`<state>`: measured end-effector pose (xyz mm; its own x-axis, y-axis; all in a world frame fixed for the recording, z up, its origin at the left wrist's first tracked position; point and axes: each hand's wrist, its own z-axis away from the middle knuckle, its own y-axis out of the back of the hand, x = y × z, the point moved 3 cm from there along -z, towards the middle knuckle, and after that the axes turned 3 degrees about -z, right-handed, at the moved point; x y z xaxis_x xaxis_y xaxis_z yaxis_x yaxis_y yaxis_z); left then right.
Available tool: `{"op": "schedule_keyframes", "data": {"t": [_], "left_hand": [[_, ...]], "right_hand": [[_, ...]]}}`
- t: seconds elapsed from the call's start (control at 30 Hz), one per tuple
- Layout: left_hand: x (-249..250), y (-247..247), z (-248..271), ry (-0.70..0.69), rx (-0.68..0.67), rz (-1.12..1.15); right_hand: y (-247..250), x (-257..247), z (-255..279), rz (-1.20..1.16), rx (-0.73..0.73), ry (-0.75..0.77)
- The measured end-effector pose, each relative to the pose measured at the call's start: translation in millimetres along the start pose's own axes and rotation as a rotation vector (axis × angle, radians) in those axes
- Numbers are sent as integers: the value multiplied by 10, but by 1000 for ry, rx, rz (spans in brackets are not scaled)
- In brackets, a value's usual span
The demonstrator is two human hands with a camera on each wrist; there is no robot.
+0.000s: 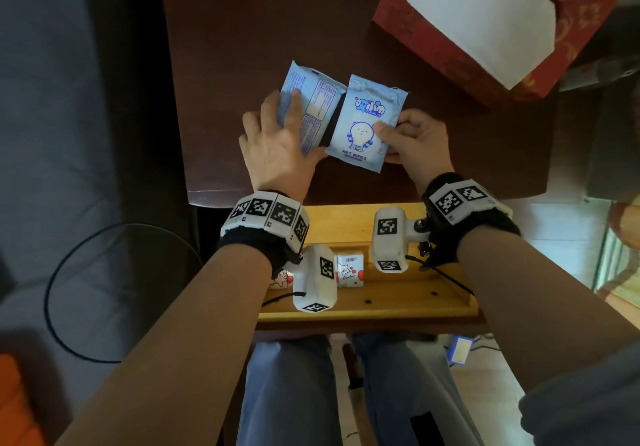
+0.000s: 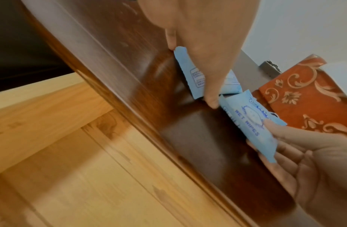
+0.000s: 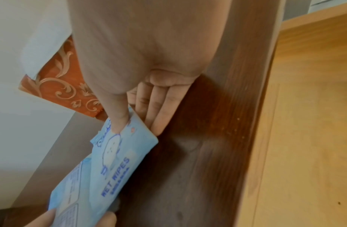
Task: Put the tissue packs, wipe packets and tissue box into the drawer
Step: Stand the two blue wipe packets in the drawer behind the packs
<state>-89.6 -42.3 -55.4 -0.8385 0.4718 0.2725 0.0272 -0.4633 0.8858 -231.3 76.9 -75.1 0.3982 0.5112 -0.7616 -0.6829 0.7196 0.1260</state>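
I am seeing both hands over the dark bench (image 1: 221,47); the left hand (image 1: 277,144) is lying on the back-side-up wipe packet (image 1: 311,103), fingers (image 1: 294,106) straight and spread apart; the right hand (image 1: 415,144) is pinching the front-side-up wipe packet (image 1: 363,123) at its right edge, thumb on top and fingers curled beneath; the two packets are lying just beside each other; the red tissue box (image 1: 446,54) is sitting far right on the bench; below, the open wooden drawer (image 1: 398,307) is holding a small tissue pack (image 1: 350,269), with another partly hidden behind the left wrist camera.
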Motion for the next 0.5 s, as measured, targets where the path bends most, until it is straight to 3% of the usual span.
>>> {"op": "schedule_keyframes", "data": {"t": [0.17, 0.27, 0.37, 0.5], "left_hand": [[102, 42, 81, 117, 11, 84], [125, 73, 140, 85, 25, 94], [91, 113, 218, 46, 101, 313], [71, 39, 276, 56, -1, 715]], "right_hand": [[38, 24, 66, 48, 12, 0], [54, 60, 131, 44, 24, -4], [64, 96, 189, 79, 13, -9], [37, 104, 261, 155, -12, 1]]}}
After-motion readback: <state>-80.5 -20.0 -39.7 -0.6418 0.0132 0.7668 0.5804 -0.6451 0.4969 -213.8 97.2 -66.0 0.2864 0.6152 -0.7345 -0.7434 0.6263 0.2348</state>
